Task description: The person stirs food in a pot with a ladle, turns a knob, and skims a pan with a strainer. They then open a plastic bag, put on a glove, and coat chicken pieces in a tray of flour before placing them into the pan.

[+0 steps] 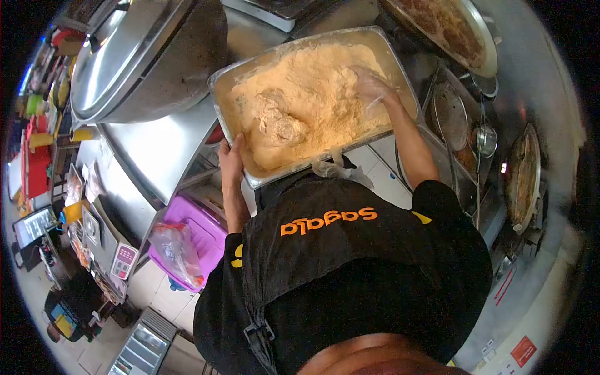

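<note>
A deep metal tray (pixel 251 179) is filled with pale orange breading flour (pixel 312 72). My left hand (pixel 231 160) grips the tray's near left side, thumb up against the rim. Floured lumps that look like battered chicken pieces (pixel 281 120) lie in the left half of the flour. At the tray's right side my right hand (pixel 373 89), in what looks like a thin clear plastic glove, is down in the flour. Flour hides most of its fingers, so their closing does not show.
A large lidded metal pot (pixel 150 62) stands at upper left beside a steel counter (pixel 165 147). Pans with oil (pixel 444 28) and a ladle (pixel 486 140) are on the right. A purple tub (pixel 209 234) holding a plastic bag sits lower left, near a scale (pixel 125 259). Another person (pixel 72 306) is farther off.
</note>
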Tool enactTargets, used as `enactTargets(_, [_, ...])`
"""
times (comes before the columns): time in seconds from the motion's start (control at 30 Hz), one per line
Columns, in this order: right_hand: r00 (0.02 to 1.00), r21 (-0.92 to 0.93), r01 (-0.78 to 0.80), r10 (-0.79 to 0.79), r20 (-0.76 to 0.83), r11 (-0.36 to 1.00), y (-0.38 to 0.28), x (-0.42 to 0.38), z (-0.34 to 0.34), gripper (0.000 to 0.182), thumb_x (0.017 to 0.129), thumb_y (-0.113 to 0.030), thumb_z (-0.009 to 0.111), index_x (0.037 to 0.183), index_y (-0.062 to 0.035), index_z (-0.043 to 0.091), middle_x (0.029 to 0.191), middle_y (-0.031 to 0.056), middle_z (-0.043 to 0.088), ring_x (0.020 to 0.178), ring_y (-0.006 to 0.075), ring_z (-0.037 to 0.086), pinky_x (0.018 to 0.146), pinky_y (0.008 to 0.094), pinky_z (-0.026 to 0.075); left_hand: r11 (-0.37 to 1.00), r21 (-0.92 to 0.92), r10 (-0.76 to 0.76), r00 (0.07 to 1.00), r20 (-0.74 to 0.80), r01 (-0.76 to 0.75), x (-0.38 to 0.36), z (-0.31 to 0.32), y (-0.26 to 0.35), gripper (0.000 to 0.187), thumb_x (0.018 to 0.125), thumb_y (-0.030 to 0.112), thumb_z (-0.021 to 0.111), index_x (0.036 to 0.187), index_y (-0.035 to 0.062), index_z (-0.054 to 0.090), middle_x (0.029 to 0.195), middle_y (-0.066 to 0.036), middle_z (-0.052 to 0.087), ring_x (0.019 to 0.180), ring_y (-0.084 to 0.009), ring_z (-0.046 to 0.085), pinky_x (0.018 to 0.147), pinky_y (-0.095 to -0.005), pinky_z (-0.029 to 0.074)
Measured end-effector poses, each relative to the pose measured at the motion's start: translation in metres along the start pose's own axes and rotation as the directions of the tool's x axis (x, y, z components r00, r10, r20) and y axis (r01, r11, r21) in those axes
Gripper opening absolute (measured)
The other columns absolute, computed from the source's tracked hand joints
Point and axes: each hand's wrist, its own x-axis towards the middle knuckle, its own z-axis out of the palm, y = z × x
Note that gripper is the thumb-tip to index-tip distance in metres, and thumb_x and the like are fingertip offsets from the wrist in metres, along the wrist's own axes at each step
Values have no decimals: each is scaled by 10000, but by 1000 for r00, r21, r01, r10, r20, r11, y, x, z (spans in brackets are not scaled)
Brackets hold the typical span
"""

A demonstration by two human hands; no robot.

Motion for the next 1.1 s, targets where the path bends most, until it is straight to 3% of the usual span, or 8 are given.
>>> enactTargets(0.07, [963,-71,-158,169,210,985,-27,-1,-20,511,742,-103,528,1233,-61,389,1014,137,563,950,198,554,829,301,444,1000,7,6,1000,0,-6,0,0,-1,281,825,169,558,1038,-10,519,960,-85,585,812,-137,536,700,-266,430])
enactTargets(0.2, [972,643,-216,102,210,735,8,-7,21,611,727,-317,626,1223,-26,419,1194,169,481,1091,281,465,923,328,375,997,55,58,998,26,-60,3,-5,-7,314,829,161,549,1081,-20,503,980,-85,580,841,-153,539,722,-273,431])
enactTargets(0.27, [999,425,-37,44,-7,904,1,0,20,529,725,-314,619,1152,-32,482,1098,160,536,984,283,527,844,343,424,992,71,102,994,50,-105,3,-2,-3,321,836,141,535,1105,-28,492,1005,-90,572,863,-166,539,741,-277,431])
enactTargets(0.3, [999,-37,-38,38,17,999,-38,4,-2,434,726,-276,606,1080,-33,543,1022,149,577,917,269,560,791,351,452,992,43,114,991,68,-117,1,1,-1,320,840,131,528,1113,-31,487,1019,-95,568,876,-172,539,750,-280,432])
enactTargets(0.37, [924,-419,7,155,351,908,-91,18,-36,189,685,-179,566,798,-42,631,804,123,616,750,257,581,649,394,459,995,11,97,992,77,-98,2,0,-3,319,843,121,518,1118,-38,481,1038,-103,562,890,-178,541,759,-284,433])
enactTargets(0.43, [997,-482,71,-50,56,873,-97,13,-25,145,683,-88,498,681,-13,622,702,156,612,637,306,580,591,416,463,997,-10,81,994,74,-81,-6,4,6,323,843,121,520,1119,-41,477,1046,-109,559,902,-188,545,766,-294,437])
enactTargets(0.7, [996,-744,41,-85,-21,667,-91,14,0,105,635,-123,541,603,-44,602,649,121,596,605,246,564,545,367,434,993,-98,74,995,73,-66,-4,4,-1,308,838,114,527,1101,-35,469,1035,-120,556,882,-196,555,744,-297,449])
enactTargets(1.1, [995,-98,-95,98,29,991,-60,16,-34,182,701,-220,551,674,-40,552,586,89,538,534,210,511,522,325,441,995,-88,44,996,82,-37,-1,0,-2,254,844,106,526,1061,-16,475,990,-113,571,833,-187,571,681,-297,472])
